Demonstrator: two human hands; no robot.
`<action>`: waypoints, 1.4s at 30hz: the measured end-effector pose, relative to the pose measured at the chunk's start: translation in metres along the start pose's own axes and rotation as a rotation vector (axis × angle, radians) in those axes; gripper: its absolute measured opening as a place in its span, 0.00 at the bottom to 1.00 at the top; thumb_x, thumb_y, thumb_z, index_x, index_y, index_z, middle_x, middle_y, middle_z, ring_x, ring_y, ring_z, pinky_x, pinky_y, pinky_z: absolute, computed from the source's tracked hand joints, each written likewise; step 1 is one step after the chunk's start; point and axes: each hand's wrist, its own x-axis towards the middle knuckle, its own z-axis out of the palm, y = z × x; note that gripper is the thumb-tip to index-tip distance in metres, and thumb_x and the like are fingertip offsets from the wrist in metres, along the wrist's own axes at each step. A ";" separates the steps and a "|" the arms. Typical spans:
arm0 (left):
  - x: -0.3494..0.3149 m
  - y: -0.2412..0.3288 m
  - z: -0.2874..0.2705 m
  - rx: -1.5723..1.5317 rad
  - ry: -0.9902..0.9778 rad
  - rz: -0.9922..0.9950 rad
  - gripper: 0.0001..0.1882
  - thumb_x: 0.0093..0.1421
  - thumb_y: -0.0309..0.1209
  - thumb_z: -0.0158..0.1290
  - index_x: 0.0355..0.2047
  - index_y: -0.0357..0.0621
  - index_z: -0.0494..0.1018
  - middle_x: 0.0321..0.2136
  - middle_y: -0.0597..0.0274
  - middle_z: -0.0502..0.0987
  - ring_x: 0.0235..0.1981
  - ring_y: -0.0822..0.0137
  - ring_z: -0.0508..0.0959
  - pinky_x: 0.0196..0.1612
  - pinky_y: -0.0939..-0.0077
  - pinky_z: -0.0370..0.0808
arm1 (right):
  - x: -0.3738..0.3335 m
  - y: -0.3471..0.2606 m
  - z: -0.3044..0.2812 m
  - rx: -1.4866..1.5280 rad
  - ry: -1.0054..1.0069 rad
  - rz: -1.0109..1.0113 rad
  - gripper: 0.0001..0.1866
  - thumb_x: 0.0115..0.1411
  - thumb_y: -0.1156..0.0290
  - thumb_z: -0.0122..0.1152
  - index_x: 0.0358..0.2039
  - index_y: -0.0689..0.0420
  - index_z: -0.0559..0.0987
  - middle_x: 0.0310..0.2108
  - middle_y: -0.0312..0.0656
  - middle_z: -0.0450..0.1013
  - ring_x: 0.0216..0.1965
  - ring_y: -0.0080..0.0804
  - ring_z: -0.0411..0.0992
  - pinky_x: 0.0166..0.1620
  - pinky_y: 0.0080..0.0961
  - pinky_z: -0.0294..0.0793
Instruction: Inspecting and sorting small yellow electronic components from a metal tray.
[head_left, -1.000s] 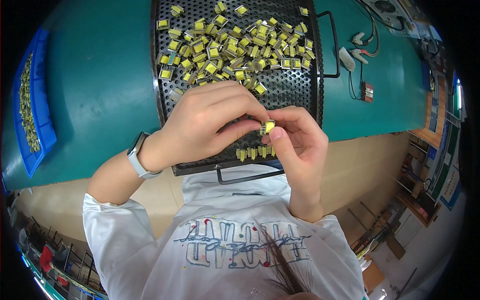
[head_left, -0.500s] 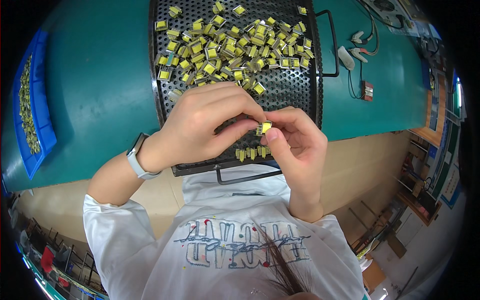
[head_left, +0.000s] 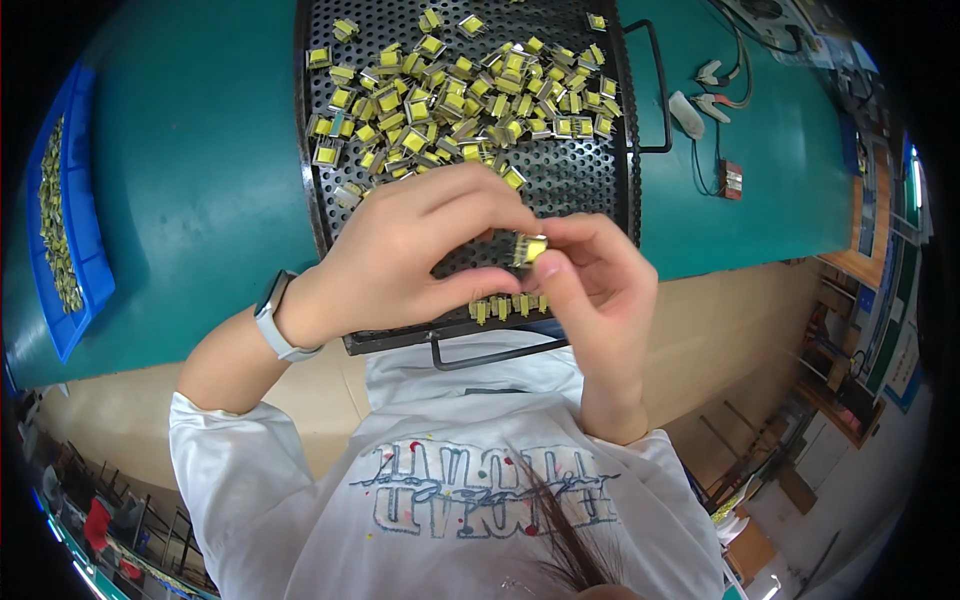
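1. The right hand (head_left: 605, 282) pinches a yellow-wrapped transformer (head_left: 536, 248) above the perforated tray's (head_left: 570, 165) near right; gripping its body steadily helps.
2. The left hand's (head_left: 415, 235) thumb and forefinger stand apart; gentle handling should spare the pins (head_left: 518, 251).

Your left hand (head_left: 400, 235): thumb dropped away from fingertips, pinch opened | its thumb tip: now lower, near your lined-up components (head_left: 503, 308) | your yellow component (head_left: 535, 249): pinned side more exposed

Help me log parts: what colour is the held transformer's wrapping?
Yellow; the head view shows the transformer best.
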 end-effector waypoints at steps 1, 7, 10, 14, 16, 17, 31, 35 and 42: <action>-0.001 -0.001 0.000 0.002 -0.004 0.002 0.18 0.50 0.25 0.70 0.41 0.39 0.78 0.37 0.57 0.81 0.37 0.57 0.82 0.40 0.67 0.79 | -0.001 0.001 0.001 -0.119 -0.038 -0.059 0.12 0.63 0.82 0.63 0.48 0.68 0.78 0.39 0.42 0.79 0.41 0.23 0.79 0.41 0.21 0.79; -0.007 -0.001 0.000 0.056 -0.014 -0.044 0.20 0.47 0.25 0.72 0.39 0.42 0.77 0.37 0.59 0.81 0.39 0.56 0.81 0.41 0.65 0.79 | -0.018 -0.055 0.006 -0.913 -0.035 -0.270 0.15 0.59 0.80 0.68 0.47 0.66 0.79 0.40 0.47 0.78 0.35 0.31 0.80 0.39 0.22 0.79; -0.001 -0.003 -0.001 0.201 -0.060 0.014 0.19 0.45 0.25 0.72 0.37 0.44 0.77 0.36 0.61 0.80 0.38 0.57 0.80 0.40 0.65 0.77 | -0.035 -0.094 0.012 -1.261 -0.402 -0.507 0.14 0.56 0.72 0.71 0.41 0.64 0.80 0.34 0.47 0.77 0.30 0.31 0.77 0.32 0.22 0.76; 0.001 -0.004 0.000 0.343 -0.113 0.077 0.18 0.45 0.25 0.70 0.35 0.46 0.76 0.33 0.63 0.77 0.37 0.58 0.78 0.39 0.64 0.73 | -0.030 -0.118 0.031 -1.166 -1.101 -0.481 0.12 0.44 0.67 0.68 0.22 0.61 0.76 0.21 0.39 0.70 0.21 0.26 0.70 0.20 0.22 0.68; 0.000 -0.005 0.001 0.366 -0.106 0.085 0.17 0.46 0.26 0.69 0.36 0.48 0.76 0.32 0.64 0.75 0.36 0.59 0.76 0.39 0.64 0.71 | -0.020 -0.123 0.036 -1.191 -1.216 -0.551 0.12 0.39 0.67 0.67 0.16 0.60 0.73 0.17 0.37 0.66 0.19 0.25 0.68 0.17 0.21 0.65; 0.000 -0.005 0.001 0.365 -0.109 0.087 0.17 0.46 0.26 0.69 0.36 0.48 0.76 0.32 0.64 0.75 0.36 0.59 0.76 0.39 0.64 0.71 | -0.016 -0.124 0.037 -1.166 -1.293 -0.503 0.12 0.35 0.67 0.65 0.14 0.60 0.72 0.15 0.37 0.65 0.19 0.26 0.67 0.16 0.21 0.64; 0.001 -0.004 -0.001 0.430 -0.076 0.046 0.17 0.47 0.27 0.69 0.37 0.47 0.77 0.33 0.63 0.76 0.38 0.59 0.77 0.43 0.64 0.71 | -0.049 -0.117 0.053 -1.290 -1.319 -0.465 0.08 0.39 0.64 0.63 0.12 0.54 0.76 0.10 0.40 0.68 0.13 0.33 0.69 0.14 0.34 0.65; 0.001 -0.004 0.001 0.413 -0.088 0.066 0.17 0.47 0.27 0.69 0.37 0.47 0.77 0.32 0.64 0.75 0.39 0.59 0.77 0.44 0.63 0.71 | -0.046 -0.125 0.049 -1.273 -1.230 -0.467 0.08 0.38 0.65 0.62 0.12 0.54 0.75 0.11 0.40 0.67 0.14 0.35 0.69 0.16 0.33 0.66; -0.003 -0.005 0.000 0.443 -0.130 0.043 0.16 0.48 0.27 0.69 0.38 0.48 0.77 0.33 0.65 0.76 0.39 0.60 0.76 0.45 0.64 0.70 | -0.025 -0.136 0.046 -0.889 -1.370 -0.193 0.09 0.33 0.69 0.65 0.13 0.59 0.75 0.17 0.47 0.72 0.22 0.43 0.74 0.27 0.32 0.74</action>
